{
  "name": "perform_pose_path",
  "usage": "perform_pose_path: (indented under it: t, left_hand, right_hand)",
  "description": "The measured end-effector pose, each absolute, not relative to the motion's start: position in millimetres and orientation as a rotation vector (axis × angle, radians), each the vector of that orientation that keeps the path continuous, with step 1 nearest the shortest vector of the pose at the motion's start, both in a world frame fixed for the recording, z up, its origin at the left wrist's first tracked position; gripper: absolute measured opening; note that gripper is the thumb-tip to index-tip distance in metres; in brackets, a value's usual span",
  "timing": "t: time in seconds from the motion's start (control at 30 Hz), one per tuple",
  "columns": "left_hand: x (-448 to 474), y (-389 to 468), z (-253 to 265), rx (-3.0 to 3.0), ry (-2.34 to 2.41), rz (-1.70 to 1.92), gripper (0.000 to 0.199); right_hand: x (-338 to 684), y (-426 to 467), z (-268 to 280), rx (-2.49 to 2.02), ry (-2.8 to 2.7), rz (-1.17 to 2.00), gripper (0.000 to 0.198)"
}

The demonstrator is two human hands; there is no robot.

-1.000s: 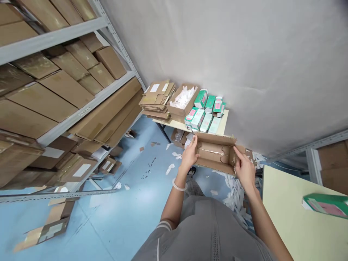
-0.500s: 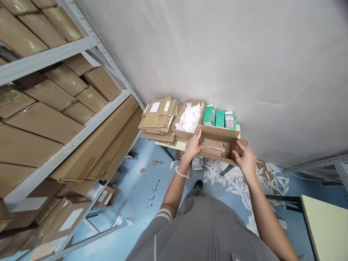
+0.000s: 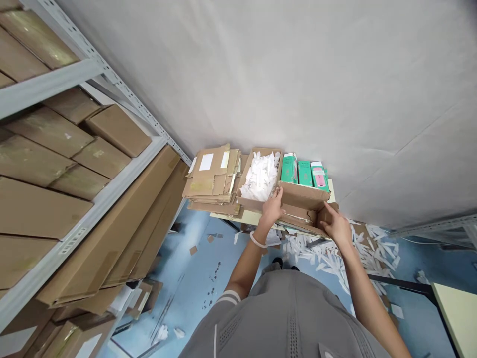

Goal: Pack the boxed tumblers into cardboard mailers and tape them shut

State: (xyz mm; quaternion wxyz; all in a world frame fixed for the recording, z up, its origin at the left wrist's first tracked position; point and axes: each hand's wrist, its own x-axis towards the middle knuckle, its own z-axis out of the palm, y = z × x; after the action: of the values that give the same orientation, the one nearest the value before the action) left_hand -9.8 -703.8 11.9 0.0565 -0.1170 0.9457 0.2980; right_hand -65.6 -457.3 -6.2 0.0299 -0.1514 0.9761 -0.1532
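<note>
Between my two hands is an open cardboard box (image 3: 303, 195), nothing visible inside it but its flaps and bottom. My left hand (image 3: 273, 209) grips its left end, fingers along the rim. At the right end, my right hand (image 3: 336, 226) pinches the wall, thumb toward the inside. Just behind and left stands a carton of crumpled white paper pieces (image 3: 260, 175). Green boxes, such as the left green box (image 3: 288, 168) and one with a pink panel (image 3: 319, 176), line up behind the box I hold.
Flattened cardboard (image 3: 208, 171) is stacked at the table's left. A metal rack (image 3: 130, 164) full of cartons rises on the left. White paper strips (image 3: 335, 263) litter the blue floor (image 3: 194, 283). Another table (image 3: 456, 318) stands at lower right. A grey wall is behind.
The view has shifted, and the table's contents appear slightly lower. Both hands keep hold of the open box, which now sits lower against the green boxes.
</note>
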Motion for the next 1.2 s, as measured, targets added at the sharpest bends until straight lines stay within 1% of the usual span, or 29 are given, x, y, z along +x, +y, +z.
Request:
perform_pose_path:
  t: [0.2,0.5,0.63,0.7,0.8,0.87,0.93,1.0,1.2]
  left_hand:
    - [-12,-706,15,-0.399,2.833,0.886,0.102]
    - [-11,-712,22,-0.384,2.807,0.963,0.084]
    - [-6,-717,28,-0.36,2.759,0.984,0.081]
    - [0,-724,31,-0.307,2.741,1.054,0.077]
    - [7,-747,37,-0.132,2.777,1.248,0.065]
    - [6,-769,37,-0.128,2.839,1.331,0.059]
    - [-4,-791,34,-0.241,2.917,1.289,0.061]
    - [-23,-808,26,-0.319,2.954,1.145,0.066]
    - [-100,-813,-8,-0.762,2.703,0.789,0.091]
  right_hand:
    - [-75,-457,-8,-0.496,2.993,-0.449,0.073]
    - [-82,-453,-11,-0.481,3.013,-0.524,0.075]
    - [-81,-453,-8,-0.487,3.01,-0.512,0.075]
    - [-78,-454,-6,-0.482,3.012,-0.5,0.075]
    - [-76,-454,-3,-0.469,3.012,-0.474,0.075]
    - [-76,-455,-1,-0.462,3.004,-0.454,0.076]
    - [-77,-456,1,-0.46,2.993,-0.433,0.076]
    - [-78,-457,3,-0.461,2.981,-0.408,0.075]
    - [-80,-462,8,-0.443,2.968,-0.352,0.075]
